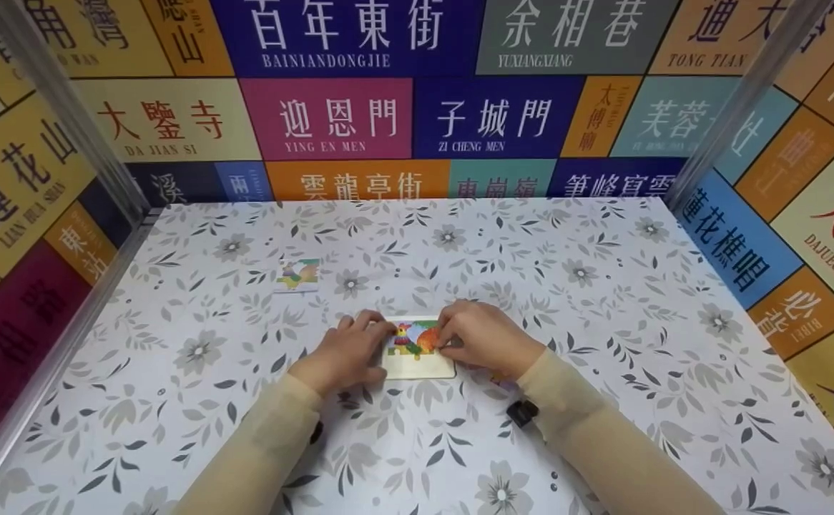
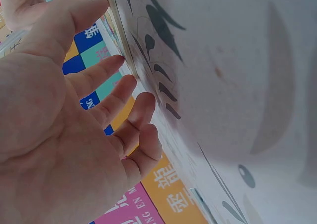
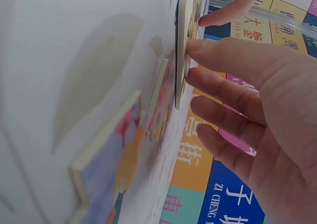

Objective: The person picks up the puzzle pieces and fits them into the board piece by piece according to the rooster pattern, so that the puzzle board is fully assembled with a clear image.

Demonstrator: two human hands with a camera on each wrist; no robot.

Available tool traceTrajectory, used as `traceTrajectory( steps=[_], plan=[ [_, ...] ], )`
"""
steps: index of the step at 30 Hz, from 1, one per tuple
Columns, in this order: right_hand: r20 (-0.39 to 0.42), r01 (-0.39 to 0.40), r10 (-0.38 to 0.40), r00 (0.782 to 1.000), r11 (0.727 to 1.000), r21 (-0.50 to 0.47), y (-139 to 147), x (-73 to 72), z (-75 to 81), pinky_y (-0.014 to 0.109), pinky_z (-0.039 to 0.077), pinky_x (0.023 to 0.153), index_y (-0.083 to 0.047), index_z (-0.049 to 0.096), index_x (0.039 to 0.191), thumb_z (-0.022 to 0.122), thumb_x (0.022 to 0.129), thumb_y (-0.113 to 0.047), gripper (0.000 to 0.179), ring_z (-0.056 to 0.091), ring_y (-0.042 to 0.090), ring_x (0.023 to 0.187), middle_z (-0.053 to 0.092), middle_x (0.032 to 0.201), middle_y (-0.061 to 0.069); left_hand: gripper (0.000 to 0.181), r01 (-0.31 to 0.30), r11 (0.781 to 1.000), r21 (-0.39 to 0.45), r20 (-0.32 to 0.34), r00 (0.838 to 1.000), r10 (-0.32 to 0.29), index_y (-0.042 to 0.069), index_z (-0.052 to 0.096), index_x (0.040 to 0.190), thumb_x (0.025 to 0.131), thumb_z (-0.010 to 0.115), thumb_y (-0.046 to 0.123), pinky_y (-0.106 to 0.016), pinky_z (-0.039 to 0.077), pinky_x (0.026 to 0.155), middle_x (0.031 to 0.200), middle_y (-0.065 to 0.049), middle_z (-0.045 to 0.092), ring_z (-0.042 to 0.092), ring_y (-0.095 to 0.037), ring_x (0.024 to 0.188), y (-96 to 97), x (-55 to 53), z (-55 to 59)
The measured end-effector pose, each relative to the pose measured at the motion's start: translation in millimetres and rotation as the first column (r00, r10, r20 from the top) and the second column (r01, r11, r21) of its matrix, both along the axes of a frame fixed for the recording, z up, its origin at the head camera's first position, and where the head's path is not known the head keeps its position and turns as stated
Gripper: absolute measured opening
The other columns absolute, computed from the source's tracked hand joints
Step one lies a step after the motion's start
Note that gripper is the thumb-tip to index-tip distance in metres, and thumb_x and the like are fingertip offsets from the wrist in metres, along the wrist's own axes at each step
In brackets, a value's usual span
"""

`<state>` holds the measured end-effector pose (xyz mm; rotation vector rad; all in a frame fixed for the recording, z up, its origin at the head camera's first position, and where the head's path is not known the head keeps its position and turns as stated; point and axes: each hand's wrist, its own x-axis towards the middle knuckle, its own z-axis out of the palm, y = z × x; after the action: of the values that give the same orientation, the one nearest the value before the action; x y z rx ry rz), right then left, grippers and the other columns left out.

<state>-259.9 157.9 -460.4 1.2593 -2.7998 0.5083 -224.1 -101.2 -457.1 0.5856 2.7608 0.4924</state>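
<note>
Bright puzzle [image 1: 411, 335] filling the far part of a pale tray [image 1: 418, 368]

The tray is lying flat on the floral worktop [image 1: 174, 300], in front of the person and between both hands. The assembled puzzle is showing red, orange and green, and its uneven lower border is leaving the near strip of the tray bare.

The left hand [image 1: 342, 355] is resting at the tray's left side, its fingers released and loosely spread. The thumb is lying by the near left corner, while the index finger is touching the puzzle's left edge.

The right hand [image 1: 492, 335] is working at the opposite side. Its thumb and index finger are meeting at the puzzle's right edge; whether they are pinching a piece or only pressing on it, I cannot tell. The other fingers are extending alongside, lightly bent.

Loose pieces [image 3: 104, 169] in purple, orange and pink are lying on the worktop near the tray; in the head view the right forearm is mostly hiding them.

A small square picture [image 1: 297, 275] is lying beyond the tray to the left, well apart from both hands. Pale yellow sleeves [image 1: 252, 436] are covering both forearms. Behind the worktop, coloured wall panels [image 1: 327, 118] are carrying large Chinese characters.
</note>
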Motion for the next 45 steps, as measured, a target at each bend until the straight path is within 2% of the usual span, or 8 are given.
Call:
traceTrajectory(
  steps=[8,17,27,33,45],
  plan=[
    [-0.025,-0.003,0.003,1.000,1.000,-0.002,2.1,1.9,1.0,0.033,0.055,0.080,-0.020,0.085,0.088,0.083,0.085,-0.018,0.004,0.064,0.014,0.087,0.070,0.097,-0.005,0.071,0.004,1.000,-0.013,-0.026,1.000,-0.004,0.016,0.052,0.147,0.083,0.081,0.026,-0.060,0.045,0.101,0.151,-0.010,0.044,0.046,-0.038,0.126,1.5,0.1,0.5],
    [0.054,0.035,-0.036,0.998,0.999,0.021,2.6,1.4,2.0,0.034,0.053,0.082,-0.019,0.084,0.092,0.083,0.085,-0.022,0.008,0.062,0.014,0.090,0.069,0.102,-0.005,0.070,-0.008,1.000,-0.015,-0.013,1.000,0.008,0.017,0.052,0.148,0.085,0.082,0.028,-0.060,0.044,0.103,0.151,-0.011,0.045,0.046,-0.039,0.129,2.2,0.0,0.9],
    [0.156,0.060,-0.061,0.986,0.998,0.009,12.3,5.2,-2.8,0.037,0.053,0.089,-0.021,0.082,0.109,0.079,0.089,-0.021,0.020,0.062,0.015,0.098,0.068,0.109,-0.004,0.070,-0.001,1.000,-0.004,0.036,0.999,0.001,0.016,0.051,0.150,0.088,0.081,0.027,-0.059,0.041,0.109,0.153,-0.011,0.044,0.044,-0.038,0.132,1.4,-0.6,0.1],
    [0.178,0.099,-0.095,0.979,0.995,-0.017,28.3,7.0,-3.0,0.039,0.053,0.097,-0.020,0.082,0.106,0.081,0.088,-0.020,0.018,0.064,0.015,0.107,0.069,0.111,-0.007,0.069,0.014,1.000,0.018,0.030,0.999,-0.015,0.016,0.051,0.150,0.089,0.081,0.026,-0.060,0.041,0.107,0.153,-0.011,0.044,0.044,-0.038,0.130,-0.4,0.9,-0.7],
    [0.178,0.096,-0.091,0.980,0.995,-0.017,49.8,7.3,7.6,0.041,0.054,0.090,-0.017,0.083,0.102,0.082,0.083,-0.016,0.019,0.067,0.019,0.096,0.074,0.104,-0.003,0.071,0.011,1.000,0.008,0.025,1.000,-0.011,0.017,0.049,0.151,0.088,0.081,0.027,-0.059,0.042,0.106,0.154,-0.011,0.042,0.044,-0.038,0.130,-2.0,-0.7,-2.6]
  ],
)
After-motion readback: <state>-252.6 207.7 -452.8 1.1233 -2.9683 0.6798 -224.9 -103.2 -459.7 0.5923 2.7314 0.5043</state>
